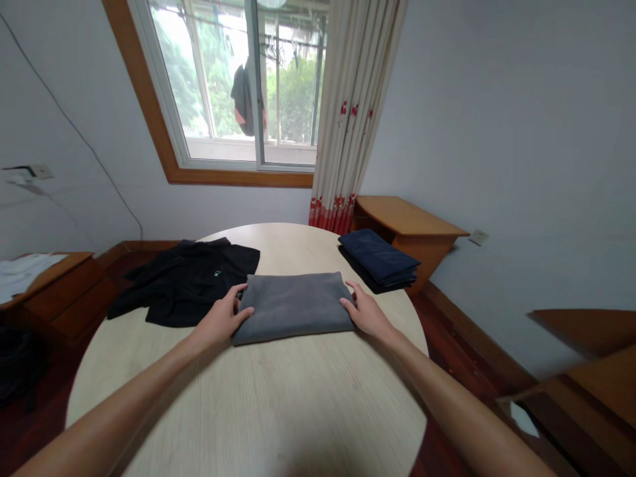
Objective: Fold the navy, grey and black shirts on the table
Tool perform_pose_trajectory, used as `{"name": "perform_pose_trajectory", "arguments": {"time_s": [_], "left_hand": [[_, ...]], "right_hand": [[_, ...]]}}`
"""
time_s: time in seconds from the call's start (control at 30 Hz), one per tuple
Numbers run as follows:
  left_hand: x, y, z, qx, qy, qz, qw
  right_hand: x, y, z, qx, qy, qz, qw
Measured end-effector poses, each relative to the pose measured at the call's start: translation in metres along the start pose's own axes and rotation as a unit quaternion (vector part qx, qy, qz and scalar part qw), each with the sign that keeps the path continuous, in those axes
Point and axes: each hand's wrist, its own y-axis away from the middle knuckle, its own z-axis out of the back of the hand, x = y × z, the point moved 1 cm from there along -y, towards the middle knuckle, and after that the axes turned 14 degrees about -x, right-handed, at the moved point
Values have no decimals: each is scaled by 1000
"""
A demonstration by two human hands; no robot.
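Where the folded grey cloth [293, 306] lies mid-worktop [278, 404], the left hand [222, 321] and right hand [365, 311] press its ends with loosely spread fingers, gripping nothing; black shirt [191, 278] left, navy stack [378, 258] right.

No readable text or labels

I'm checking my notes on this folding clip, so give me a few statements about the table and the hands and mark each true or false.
1. The left hand and right hand rest on opposite ends of the folded grey garment. True.
2. The black shirt is neatly folded. False: it lies spread out and rumpled.
3. The folded navy stack sits at the round table's far right edge. True.
4. The grey garment lies on top of the navy stack. False: they lie apart.
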Motion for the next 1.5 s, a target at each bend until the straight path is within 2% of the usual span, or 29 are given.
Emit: {"name": "perform_pose_trajectory", "arguments": {"time_s": [0.1,0.13,0.2,0.27,0.33,0.4,0.47,0.53,0.63,0.73,0.83,1.0,1.13,1.2,1.27,1.33,1.4,1.5], "left_hand": [[-6,7,16,42,-76,-5,996],[-13,7,20,37,-112,-11,993],[-33,5,22,-10,-183,-63,981],[-57,-1,10,-46,-213,-160,963],[-74,-9,-14,-21,-199,-251,947],[-77,-14,-39,9,-193,-276,942],[-65,-14,-58,23,-196,-254,947],[-46,-8,-66,18,-198,-225,954],[-24,4,-61,-18,-209,-191,959],[-17,13,-51,-22,-224,-156,962],[-14,19,-45,-24,-228,-138,963],[-2,38,-29,-60,-249,-131,958],[0,60,-1,-119,-262,-164,943],[-5,69,12,-111,-246,-136,953],[-11,73,18,-61,-202,-73,975],[-18,70,15,6,-133,-17,991],[-23,59,3,49,-56,15,997],[-25,32,-26,73,52,84,992]], "right_hand": [[18,-2,11,-25,64,50,996],[26,-4,13,-26,84,69,994],[45,-10,10,-9,110,111,988],[65,-17,-1,30,110,159,981],[83,-22,-19,82,91,210,970],[94,-24,-36,134,73,245,957],[93,-24,-47,168,64,254,950],[80,-24,-51,174,57,244,952],[46,-27,-46,156,63,207,964],[14,-32,-37,150,79,143,975],[1,-36,-31,164,90,104,977],[13,-20,-14,161,156,126,966],[32,22,20,161,243,152,944],[45,49,43,194,279,156,927],[60,71,64,264,292,156,906],[75,83,79,337,276,161,886],[84,79,85,366,244,162,883],[84,48,73,312,219,122,916]]}}
